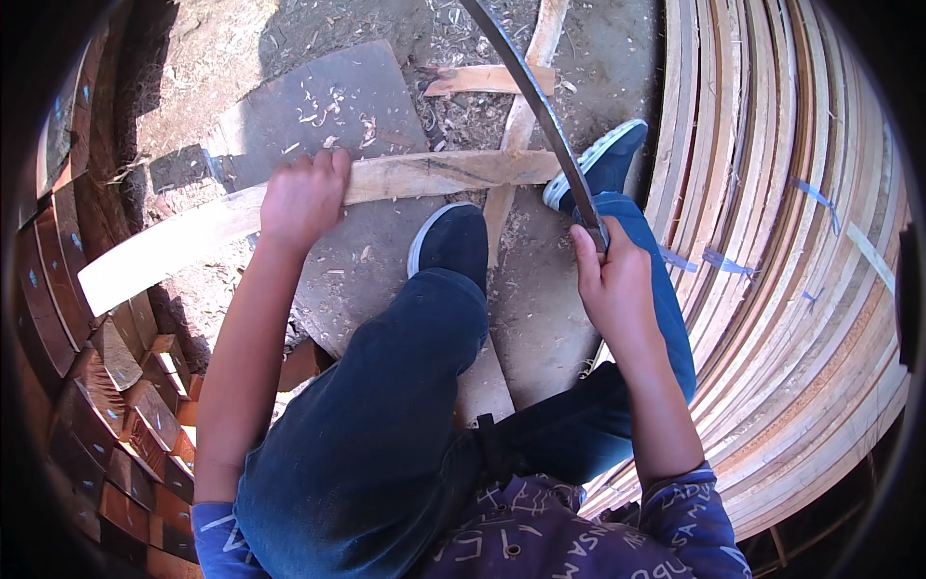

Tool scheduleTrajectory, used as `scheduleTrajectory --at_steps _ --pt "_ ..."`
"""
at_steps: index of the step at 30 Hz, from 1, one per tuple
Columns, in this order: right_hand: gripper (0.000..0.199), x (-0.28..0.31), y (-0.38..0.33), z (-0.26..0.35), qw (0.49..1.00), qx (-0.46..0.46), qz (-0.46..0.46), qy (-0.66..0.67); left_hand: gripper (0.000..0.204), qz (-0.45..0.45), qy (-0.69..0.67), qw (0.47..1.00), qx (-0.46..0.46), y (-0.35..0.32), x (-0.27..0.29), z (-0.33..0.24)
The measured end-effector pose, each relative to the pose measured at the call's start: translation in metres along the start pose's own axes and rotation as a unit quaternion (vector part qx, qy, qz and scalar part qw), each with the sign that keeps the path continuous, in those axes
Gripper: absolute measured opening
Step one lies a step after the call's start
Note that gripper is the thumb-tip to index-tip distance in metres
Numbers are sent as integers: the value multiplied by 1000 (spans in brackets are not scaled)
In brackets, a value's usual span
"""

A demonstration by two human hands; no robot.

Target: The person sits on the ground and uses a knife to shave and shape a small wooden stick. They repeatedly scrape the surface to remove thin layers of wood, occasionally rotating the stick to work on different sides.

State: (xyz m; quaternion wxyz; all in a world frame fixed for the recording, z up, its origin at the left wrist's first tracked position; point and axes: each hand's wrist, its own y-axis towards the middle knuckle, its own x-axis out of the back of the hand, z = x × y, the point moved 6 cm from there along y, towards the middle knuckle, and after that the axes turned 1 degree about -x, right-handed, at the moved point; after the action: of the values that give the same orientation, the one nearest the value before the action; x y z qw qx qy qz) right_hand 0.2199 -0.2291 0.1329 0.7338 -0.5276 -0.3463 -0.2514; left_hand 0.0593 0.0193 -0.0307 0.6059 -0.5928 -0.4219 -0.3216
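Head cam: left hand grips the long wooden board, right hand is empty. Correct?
Not quite: the right hand isn't empty. The head view shows it holding a long dark blade by its near end. The left hand does grip the long wooden board.

The head camera, the left one of a worn pair, looks steeply down from above the person's purple shirt (pixel 555 531), facing over the knees toward the ground (pixel 612 68). It sits near enough that the left hand (pixel 301 198) and right hand (pixel 617 265) show large, while its wide fisheye bends the stacked boards (pixel 772 367) toward a dark rim.
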Motion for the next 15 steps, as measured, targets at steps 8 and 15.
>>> scheduleTrajectory --at_steps 8,15 --pt "35 -52 0 -89 992 -35 47 -110 42 11 18 1000 -6 13 3 -1" --pt "36 -44 -10 -49 997 -7 25 -67 20 -15 9 1000 -19 -1 10 -3"
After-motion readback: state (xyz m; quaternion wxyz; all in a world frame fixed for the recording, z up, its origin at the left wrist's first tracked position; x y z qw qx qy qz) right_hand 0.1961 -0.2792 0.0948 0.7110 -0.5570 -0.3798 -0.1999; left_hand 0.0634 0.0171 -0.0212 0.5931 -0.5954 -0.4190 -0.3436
